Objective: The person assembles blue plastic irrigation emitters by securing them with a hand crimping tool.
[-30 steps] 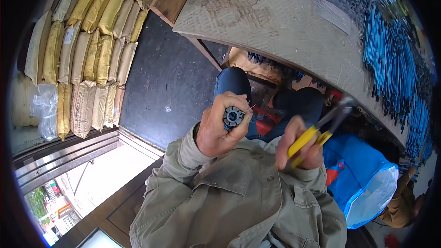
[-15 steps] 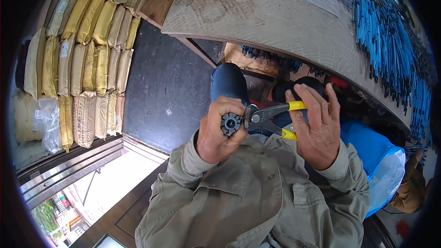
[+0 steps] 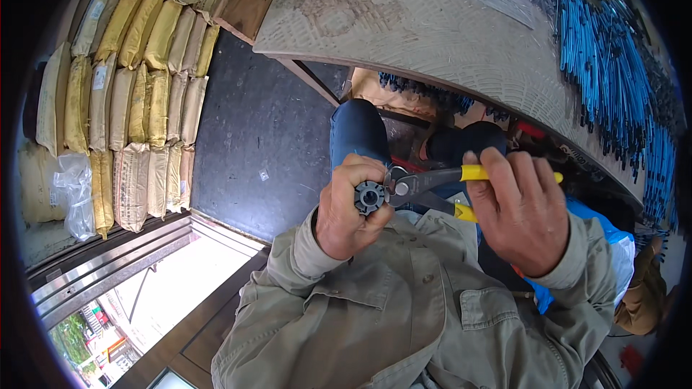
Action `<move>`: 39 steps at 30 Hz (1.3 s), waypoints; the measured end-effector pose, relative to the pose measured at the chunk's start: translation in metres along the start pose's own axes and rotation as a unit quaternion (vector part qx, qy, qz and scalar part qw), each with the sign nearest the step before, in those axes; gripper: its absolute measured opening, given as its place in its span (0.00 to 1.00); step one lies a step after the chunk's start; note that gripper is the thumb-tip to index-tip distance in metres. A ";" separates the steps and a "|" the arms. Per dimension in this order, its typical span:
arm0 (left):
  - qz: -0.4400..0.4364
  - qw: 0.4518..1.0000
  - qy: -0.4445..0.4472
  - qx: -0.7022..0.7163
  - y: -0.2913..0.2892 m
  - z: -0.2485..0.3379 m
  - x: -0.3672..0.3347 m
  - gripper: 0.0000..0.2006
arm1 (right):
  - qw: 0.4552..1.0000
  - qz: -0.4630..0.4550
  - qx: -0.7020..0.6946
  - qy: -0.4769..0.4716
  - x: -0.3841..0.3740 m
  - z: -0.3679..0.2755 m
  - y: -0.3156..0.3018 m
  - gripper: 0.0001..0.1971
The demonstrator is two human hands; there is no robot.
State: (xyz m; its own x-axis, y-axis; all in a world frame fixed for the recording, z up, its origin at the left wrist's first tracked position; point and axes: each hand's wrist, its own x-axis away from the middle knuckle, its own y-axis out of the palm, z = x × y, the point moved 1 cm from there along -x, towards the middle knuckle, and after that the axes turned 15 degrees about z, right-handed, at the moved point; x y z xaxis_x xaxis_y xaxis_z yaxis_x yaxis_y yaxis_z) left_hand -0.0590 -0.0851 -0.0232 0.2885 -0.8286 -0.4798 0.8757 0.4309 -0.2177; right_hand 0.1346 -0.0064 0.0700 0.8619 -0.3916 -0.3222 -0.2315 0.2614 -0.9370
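Your pincers (image 3: 431, 179) could nip your left hand (image 3: 344, 205) if they slip, as their head sits right beside its fingertips; a loose hold might let the grey notched piece (image 3: 369, 198) twist. Your left fingers wrap that piece; your right hand (image 3: 525, 205) holds the pincers, handles apart. Count one piece, one pair of pincers, two hands.

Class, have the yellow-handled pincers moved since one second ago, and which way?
Yes: judged against the worktable, the yellow-handled pincers have moved left, their head now beside the left hand.
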 end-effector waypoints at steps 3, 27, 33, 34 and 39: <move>0.055 0.998 0.004 -0.005 -0.005 -0.003 0.000 0.21 | 0.993 0.072 -0.079 0.040 0.010 -0.012 0.029 0.13; -0.031 0.999 -0.036 -0.016 -0.009 -0.001 -0.016 0.14 | 0.888 0.436 0.137 0.047 -0.006 0.010 0.109 0.15; -0.021 0.999 -0.037 -0.022 -0.015 0.004 -0.015 0.17 | 0.963 0.268 0.010 -0.016 0.007 0.016 0.083 0.17; -0.028 0.998 -0.049 -0.030 -0.017 0.005 -0.015 0.18 | 0.973 0.224 -0.043 -0.028 0.008 0.018 0.076 0.17; -0.078 0.994 -0.053 0.057 -0.019 0.002 -0.015 0.22 | 0.902 -0.111 -0.417 -0.021 0.004 0.043 0.031 0.17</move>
State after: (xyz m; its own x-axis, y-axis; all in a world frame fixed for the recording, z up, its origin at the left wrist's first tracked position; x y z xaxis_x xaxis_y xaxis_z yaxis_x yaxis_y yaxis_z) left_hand -0.0791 -0.0821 -0.0101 0.1796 -0.9177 -0.3544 0.9494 0.2561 -0.1820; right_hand 0.1505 0.0376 0.0456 0.9412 -0.3138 -0.1252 -0.2946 -0.5807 -0.7590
